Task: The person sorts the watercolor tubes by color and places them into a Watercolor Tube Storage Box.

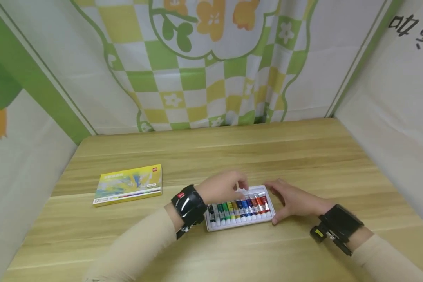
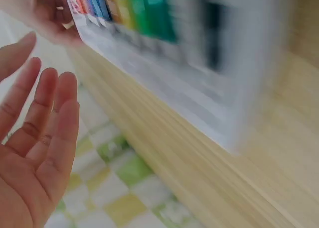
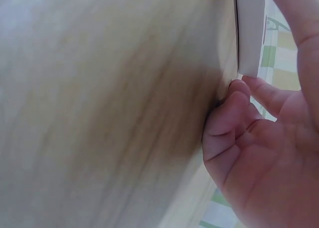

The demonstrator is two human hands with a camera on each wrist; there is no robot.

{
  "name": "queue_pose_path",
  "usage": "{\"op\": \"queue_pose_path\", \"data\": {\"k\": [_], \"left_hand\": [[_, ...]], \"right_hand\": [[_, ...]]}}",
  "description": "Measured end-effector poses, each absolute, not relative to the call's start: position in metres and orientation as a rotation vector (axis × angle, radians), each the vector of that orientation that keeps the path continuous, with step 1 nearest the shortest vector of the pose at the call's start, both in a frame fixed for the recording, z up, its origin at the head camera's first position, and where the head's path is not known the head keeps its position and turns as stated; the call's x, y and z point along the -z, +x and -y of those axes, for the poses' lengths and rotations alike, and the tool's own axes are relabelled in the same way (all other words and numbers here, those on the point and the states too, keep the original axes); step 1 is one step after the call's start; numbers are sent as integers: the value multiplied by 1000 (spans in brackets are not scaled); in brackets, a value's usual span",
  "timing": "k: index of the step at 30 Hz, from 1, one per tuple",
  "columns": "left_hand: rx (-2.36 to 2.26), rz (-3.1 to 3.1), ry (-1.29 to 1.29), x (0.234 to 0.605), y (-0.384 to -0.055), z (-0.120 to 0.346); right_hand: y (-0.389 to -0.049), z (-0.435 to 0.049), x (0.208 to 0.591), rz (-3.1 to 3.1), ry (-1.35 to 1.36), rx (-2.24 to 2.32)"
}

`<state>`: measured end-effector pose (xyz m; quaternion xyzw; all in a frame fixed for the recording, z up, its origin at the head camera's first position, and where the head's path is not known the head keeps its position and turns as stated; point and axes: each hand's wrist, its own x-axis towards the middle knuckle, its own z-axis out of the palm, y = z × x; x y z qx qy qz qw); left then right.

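Note:
A white tray (image 1: pixel 240 226) of small paint tubes (image 1: pixel 240 208) lies on the table in front of me, the tubes side by side in many colours. My right hand (image 1: pixel 296 199) grips the tray's right end, thumb at the near corner and a finger at the far one. In the right wrist view a fingertip meets the corner of the white tray (image 3: pixel 250 34), with the other fingers curled beside it. Over the tray hovers my left hand (image 1: pixel 222 188). The left wrist view shows this hand (image 2: pixel 35 153) with relaxed, nearly straight fingers and nothing in them, apart from the tubes.
A flat yellow paint box (image 1: pixel 128 185) lies to the left on the wooden table (image 1: pixel 215 156). Behind the table's far edge hangs a green and yellow checked curtain (image 1: pixel 197 80). Pale fabric walls (image 1: pixel 391 102) close in both sides.

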<state>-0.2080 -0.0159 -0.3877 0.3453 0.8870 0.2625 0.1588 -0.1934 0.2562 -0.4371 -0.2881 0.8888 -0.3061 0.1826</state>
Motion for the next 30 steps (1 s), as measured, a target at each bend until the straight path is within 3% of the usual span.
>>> {"op": "queue_pose_path", "data": {"k": [12, 30], "left_hand": [[-654, -2692, 908, 415, -155, 106], [-664, -2707, 837, 423, -150, 104]], "right_hand": [[-184, -259, 435, -2584, -920, 773], [-174, -244, 423, -2661, -1195, 515]]}}
